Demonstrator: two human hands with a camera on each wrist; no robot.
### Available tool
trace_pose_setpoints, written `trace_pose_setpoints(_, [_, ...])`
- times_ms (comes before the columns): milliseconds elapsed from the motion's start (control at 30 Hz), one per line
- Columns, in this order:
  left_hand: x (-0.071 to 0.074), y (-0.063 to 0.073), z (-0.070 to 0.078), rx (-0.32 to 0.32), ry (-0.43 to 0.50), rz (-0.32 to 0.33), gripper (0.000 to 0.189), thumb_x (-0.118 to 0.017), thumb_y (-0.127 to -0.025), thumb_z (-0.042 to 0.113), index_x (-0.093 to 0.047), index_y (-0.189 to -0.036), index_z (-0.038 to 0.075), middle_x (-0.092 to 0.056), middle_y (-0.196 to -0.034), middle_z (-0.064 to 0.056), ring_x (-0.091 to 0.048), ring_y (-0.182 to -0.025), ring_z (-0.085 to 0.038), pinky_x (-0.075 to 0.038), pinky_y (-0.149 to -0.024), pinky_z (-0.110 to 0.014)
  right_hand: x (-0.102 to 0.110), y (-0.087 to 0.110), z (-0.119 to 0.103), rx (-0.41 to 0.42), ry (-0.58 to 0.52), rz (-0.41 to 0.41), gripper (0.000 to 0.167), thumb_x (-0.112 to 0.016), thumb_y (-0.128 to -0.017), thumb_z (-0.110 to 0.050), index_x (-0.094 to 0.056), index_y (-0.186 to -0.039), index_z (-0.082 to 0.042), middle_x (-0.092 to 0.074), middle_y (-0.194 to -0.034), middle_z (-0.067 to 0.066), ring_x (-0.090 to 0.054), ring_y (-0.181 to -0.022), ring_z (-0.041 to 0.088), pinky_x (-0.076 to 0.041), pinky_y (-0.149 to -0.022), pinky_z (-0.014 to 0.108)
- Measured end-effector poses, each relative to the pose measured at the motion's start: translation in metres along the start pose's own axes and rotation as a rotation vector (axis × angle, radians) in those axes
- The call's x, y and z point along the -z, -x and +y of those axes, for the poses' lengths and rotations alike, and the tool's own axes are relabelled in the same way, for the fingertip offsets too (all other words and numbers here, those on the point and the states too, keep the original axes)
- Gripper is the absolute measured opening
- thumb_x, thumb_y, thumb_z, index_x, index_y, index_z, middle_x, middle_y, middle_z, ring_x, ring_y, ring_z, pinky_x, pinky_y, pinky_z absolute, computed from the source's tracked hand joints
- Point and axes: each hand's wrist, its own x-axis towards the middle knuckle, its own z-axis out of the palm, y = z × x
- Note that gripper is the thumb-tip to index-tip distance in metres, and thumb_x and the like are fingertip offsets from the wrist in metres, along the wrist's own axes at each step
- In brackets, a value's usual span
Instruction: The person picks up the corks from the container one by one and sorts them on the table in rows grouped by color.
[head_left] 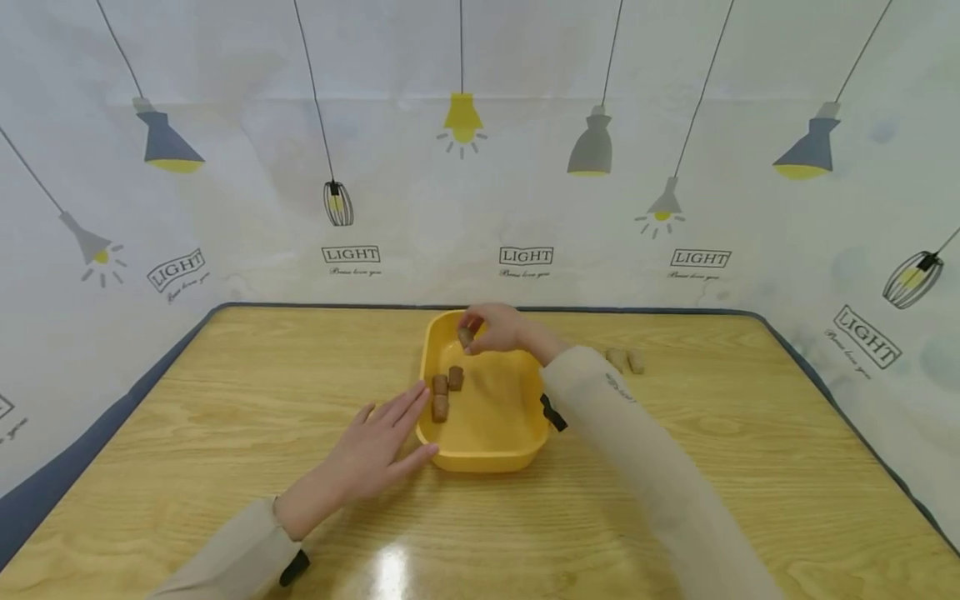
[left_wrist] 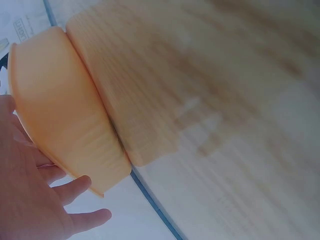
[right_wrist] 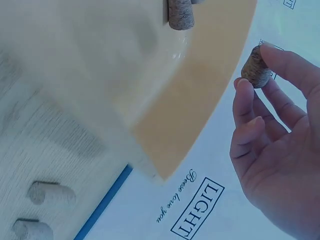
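Observation:
My right hand pinches a cork stopper between thumb and fingertips, over the far end of a yellow plastic bin. Inside the bin, along its left wall, sit a few more corks: one stands slightly apart, while another is just beyond a third cork. My left hand rests against the bin's near left side, its fingers extended and spread along the rim. From the left wrist view, these fingers touch the outer edge of the bin, whose inside is hidden there.
Two paler corks lie on the wooden table right of the bin, a left one and a right one, partly near the right sleeve. A printed backdrop with lamp pictures rises behind the table.

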Motion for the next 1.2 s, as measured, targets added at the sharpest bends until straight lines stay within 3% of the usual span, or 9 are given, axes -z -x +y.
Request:
trace_pose_setpoints(733, [-0.002,-0.001,-0.001,0.006,-0.003,0.010,0.070,-0.037,-0.089,0.053,-0.027,-0.139,0.006,-0.022,-0.143,-0.007,-0.027,-0.125,-0.024,-0.026,-0.093,-0.054,0.003,0.056,0.021,0.180,0.008,0.053,0.035,-0.064,-0.081,-0.019,-0.055,-0.112,-0.005,-0.057,-0.102,0.005,-0.051,-0.091,0.018,-0.044,-0.070,0.027])
trace_pose_setpoints(900, [-0.002,0.000,-0.001,0.006,0.001,0.010,0.069,-0.037,-0.089,0.053,-0.026,-0.139,0.006,-0.021,-0.143,-0.007,-0.027,-0.126,-0.024,-0.025,-0.094,-0.053,0.000,0.067,0.029,0.192,0.023,0.071,0.038,-0.064,-0.082,-0.021,-0.055,-0.114,-0.004,-0.057,-0.103,0.005,-0.052,-0.087,0.016,-0.044,-0.068,0.026])
trace_pose_setpoints(1200, [-0.002,0.000,-0.001,0.001,-0.010,0.007,0.070,-0.036,-0.089,0.052,-0.026,-0.139,0.005,-0.021,-0.143,-0.007,-0.025,-0.126,-0.023,-0.025,-0.094,-0.054,-0.008,0.086,0.048,0.194,-0.062,0.142,0.038,-0.066,-0.080,-0.016,-0.056,-0.113,-0.003,-0.057,-0.101,0.005,-0.053,-0.085,0.021,-0.045,-0.065,0.026])
